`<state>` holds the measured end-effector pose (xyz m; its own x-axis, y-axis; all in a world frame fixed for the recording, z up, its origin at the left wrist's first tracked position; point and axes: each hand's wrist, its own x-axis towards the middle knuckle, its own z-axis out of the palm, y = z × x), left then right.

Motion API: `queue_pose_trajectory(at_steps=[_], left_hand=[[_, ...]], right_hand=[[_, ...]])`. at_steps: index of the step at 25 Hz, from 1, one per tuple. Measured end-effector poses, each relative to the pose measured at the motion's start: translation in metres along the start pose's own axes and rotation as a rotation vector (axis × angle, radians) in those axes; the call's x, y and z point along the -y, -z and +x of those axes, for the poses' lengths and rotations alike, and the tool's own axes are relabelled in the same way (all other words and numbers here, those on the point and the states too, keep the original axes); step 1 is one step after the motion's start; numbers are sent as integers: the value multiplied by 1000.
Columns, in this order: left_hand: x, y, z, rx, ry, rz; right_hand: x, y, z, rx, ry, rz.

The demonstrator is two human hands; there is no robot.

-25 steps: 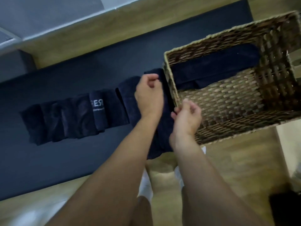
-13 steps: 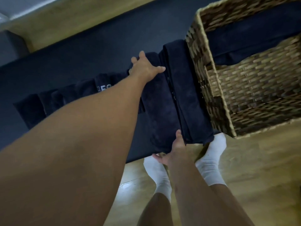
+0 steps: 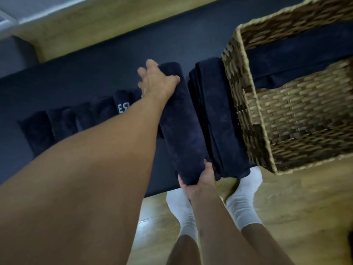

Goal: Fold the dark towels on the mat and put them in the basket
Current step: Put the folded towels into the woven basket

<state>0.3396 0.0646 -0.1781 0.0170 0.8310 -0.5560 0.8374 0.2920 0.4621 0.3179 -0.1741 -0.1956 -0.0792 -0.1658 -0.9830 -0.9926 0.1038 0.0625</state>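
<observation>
A long folded dark towel [image 3: 180, 127] lies across the dark mat [image 3: 95, 73]. My left hand [image 3: 156, 81] grips its far end and my right hand [image 3: 198, 178] grips its near end. Beside it on the right, another folded dark towel [image 3: 221, 119] lies flat against the wicker basket [image 3: 254, 131]. Inside the basket a dark towel [image 3: 298, 60] lies along the far side. A row of several dark towels [image 3: 63, 123], one with white letters, sits on the mat to the left, partly hidden by my left arm.
Wooden floor [image 3: 305, 207] surrounds the mat. My feet in white socks [image 3: 242, 197] stand at the mat's near edge. A grey wall base [image 3: 11, 52] is at the far left.
The view has shifted closer. My hands now grip both ends of the left towel, which has drawn apart from the towel beside the basket.
</observation>
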Motion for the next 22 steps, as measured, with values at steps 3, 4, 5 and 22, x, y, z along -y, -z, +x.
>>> queue_pose_trajectory(at_steps=[3,4,5,22], left_hand=[[-15,58,-10,-87,85,-170],[-23,80,-16,-129,105,-242],[-32,102,-22,-166,121,-320],[-142,-84,-205,-170,384,-983]], right_hand=[[4,-16,-52,0,69,-81],[9,-23,-74,-17,115,-99],[17,-29,-97,-29,172,-115],[401,31,-186,-25,874,-573]])
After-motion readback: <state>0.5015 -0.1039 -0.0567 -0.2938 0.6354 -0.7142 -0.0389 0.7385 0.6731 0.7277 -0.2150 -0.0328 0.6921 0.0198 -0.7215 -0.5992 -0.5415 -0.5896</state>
